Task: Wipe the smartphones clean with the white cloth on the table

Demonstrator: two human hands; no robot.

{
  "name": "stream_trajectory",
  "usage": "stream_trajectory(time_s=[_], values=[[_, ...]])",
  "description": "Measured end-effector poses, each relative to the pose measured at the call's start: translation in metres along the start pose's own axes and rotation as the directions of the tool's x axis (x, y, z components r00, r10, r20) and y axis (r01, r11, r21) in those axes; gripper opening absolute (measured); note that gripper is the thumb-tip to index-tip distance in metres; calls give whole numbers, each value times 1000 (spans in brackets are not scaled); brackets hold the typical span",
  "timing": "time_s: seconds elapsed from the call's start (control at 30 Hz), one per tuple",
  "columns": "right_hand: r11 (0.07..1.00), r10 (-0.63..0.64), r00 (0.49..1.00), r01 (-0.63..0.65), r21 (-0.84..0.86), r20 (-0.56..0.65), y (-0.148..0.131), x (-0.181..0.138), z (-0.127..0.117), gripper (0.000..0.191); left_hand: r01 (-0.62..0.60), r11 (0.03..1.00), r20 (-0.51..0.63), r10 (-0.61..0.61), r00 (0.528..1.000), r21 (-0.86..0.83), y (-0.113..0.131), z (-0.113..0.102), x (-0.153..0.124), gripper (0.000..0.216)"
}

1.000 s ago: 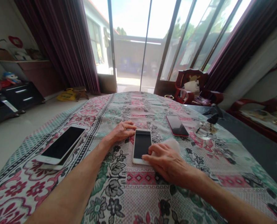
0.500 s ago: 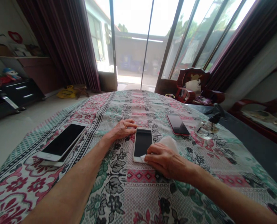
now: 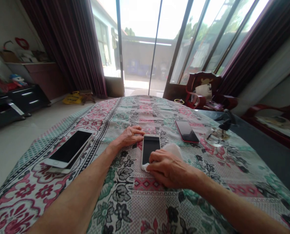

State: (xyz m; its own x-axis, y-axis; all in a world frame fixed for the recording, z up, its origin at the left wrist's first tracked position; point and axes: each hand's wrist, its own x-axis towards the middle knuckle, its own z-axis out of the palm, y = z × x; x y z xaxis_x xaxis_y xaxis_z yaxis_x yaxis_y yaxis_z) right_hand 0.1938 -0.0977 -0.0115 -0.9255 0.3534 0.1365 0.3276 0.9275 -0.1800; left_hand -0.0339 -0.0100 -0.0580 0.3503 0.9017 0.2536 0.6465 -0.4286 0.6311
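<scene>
A white smartphone point(image 3: 151, 146) with a dark screen lies flat on the patterned tablecloth in front of me. My left hand point(image 3: 131, 136) rests just left of its top corner, fingers stretched out and fingertips at the phone's edge. Over the lower right of the screen, my right hand point(image 3: 168, 166) is closed on a white tissue point(image 3: 173, 150). One end of the tissue pokes out at the phone's bottom left corner, and the rest spreads behind my knuckles. The phone's lower right part is hidden under that hand.
Left of my arm, a white phone point(image 3: 70, 148) lies stacked on another device. A red-edged phone point(image 3: 187, 131) lies to the right, near a clear glass container point(image 3: 214, 139) with a dark top. A wooden chair point(image 3: 202, 89) stands beyond the table point(image 3: 140, 107).
My right hand has slid slightly left and down across the screen with the tissue, towards the phone's bottom left corner. My left hand stays at the phone's top left. The view has shifted a little.
</scene>
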Motion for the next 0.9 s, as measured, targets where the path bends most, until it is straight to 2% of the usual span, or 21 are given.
stream_trajectory(time_s=[0.2,0.3,0.43,0.5,0.63,0.77,0.9], values=[[995,49,997,-54,90,60,7,-15,-16,23,-5,1000,10,5,1000,-3,0,-1,0,25],[991,65,997,-68,115,29,3,-11,-11,26,-19,1000,3,19,1000,-5,-2,2,2,23],[978,168,985,-163,132,-29,-3,-5,-2,26,12,1000,-43,-12,999,-10,-3,3,3,17],[970,200,979,-193,151,-33,-4,-5,0,24,30,1000,-20,-30,999,-3,-1,0,1,14],[959,187,981,-172,224,-46,-5,-5,5,22,-33,999,112,30,993,26,7,-4,-2,18],[951,176,978,-140,276,-112,-3,2,20,24,-50,997,112,42,993,62,11,-3,0,32],[954,163,972,-111,279,-170,1,8,32,24,-9,1000,123,5,992,27,7,-13,0,26]])
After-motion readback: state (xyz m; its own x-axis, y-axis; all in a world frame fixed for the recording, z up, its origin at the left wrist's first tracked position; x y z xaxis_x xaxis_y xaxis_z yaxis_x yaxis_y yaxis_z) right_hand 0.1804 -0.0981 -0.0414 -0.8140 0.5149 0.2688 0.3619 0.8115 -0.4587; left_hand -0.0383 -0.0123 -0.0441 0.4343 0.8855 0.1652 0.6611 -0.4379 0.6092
